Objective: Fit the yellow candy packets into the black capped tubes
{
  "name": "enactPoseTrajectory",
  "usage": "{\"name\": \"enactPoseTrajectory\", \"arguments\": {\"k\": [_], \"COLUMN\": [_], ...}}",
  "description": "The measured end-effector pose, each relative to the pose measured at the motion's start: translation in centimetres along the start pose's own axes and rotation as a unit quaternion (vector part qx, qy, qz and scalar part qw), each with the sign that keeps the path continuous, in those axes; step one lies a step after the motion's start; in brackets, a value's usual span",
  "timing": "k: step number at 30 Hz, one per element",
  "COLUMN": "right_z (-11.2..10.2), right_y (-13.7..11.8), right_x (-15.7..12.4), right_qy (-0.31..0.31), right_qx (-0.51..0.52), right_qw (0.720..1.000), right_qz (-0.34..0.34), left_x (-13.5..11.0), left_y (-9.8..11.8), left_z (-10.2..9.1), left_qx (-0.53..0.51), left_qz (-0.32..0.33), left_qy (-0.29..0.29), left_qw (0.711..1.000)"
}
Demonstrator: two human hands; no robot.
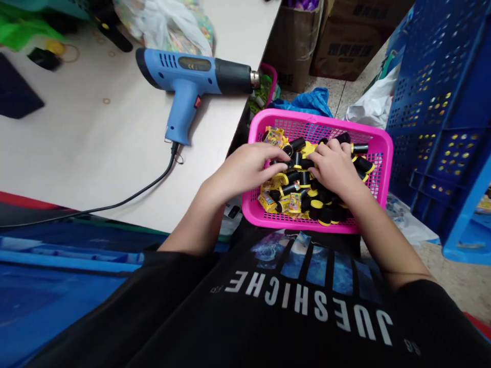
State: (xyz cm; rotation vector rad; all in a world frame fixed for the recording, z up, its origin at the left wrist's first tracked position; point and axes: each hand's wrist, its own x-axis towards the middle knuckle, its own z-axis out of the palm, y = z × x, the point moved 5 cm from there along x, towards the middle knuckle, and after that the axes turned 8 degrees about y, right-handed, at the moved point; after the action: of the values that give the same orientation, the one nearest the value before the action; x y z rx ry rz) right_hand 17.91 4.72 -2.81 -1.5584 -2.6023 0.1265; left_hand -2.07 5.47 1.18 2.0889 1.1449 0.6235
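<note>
A pink plastic basket [320, 225] rests at my lap, holding a heap of small black cylinders with yellow lids [304, 179] and yellow printed wrappers or labels [295, 202]. Over the heap's left side, my left hand [261, 161] reaches in with fingers stretched and thumb a little apart. Its fingertips are at a black cylinder [290, 164]; no firm hold shows. My right hand [332, 166] lies on the pieces toward the right, fingers spread and bent into them. What lies beneath its palm is hidden.
On the white table [126, 153] at left lies a blue heat gun [192, 71] with its black cord. Behind it is a plastic bag of small pieces [164, 23]. Blue crates [441, 112] stand at right, cardboard boxes [345, 41] beyond the basket.
</note>
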Motion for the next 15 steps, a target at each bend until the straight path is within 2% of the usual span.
{"name": "enactPoseTrajectory", "arguments": {"k": [2, 5, 7, 9, 12, 15], "right_z": [-0.2, -1.0, -1.8, -2.3, -2.3, -2.0], "right_y": [0.4, 1.5, 2.5, 3.5, 4.0, 3.5], "right_x": [-0.3, -1.2, -2.1, -3.1, -4.3, -4.8], "right_qy": [0.012, 0.071, 0.136, 0.190, 0.225, 0.241], "right_qx": [0.018, 0.096, 0.186, 0.275, 0.350, 0.363], "right_qw": [1.000, 0.992, 0.968, 0.930, 0.888, 0.878], "right_qz": [-0.001, 0.041, 0.097, 0.154, 0.196, 0.199], "left_x": [0.3, 0.2, -0.3, -1.0, -2.2, -2.4], "left_y": [-0.6, -0.9, -0.9, -0.5, -0.3, -1.2], "left_z": [-0.5, -0.1, 0.1, 0.7, 2.3, 4.3], "left_qx": [0.056, 0.160, 0.213, 0.239, 0.266, 0.285], "left_qz": [-0.019, -0.041, -0.060, -0.064, -0.079, -0.141], "left_qy": [0.038, 0.037, 0.003, -0.056, -0.133, -0.116], "left_qw": [0.998, 0.986, 0.975, 0.967, 0.951, 0.941]}}
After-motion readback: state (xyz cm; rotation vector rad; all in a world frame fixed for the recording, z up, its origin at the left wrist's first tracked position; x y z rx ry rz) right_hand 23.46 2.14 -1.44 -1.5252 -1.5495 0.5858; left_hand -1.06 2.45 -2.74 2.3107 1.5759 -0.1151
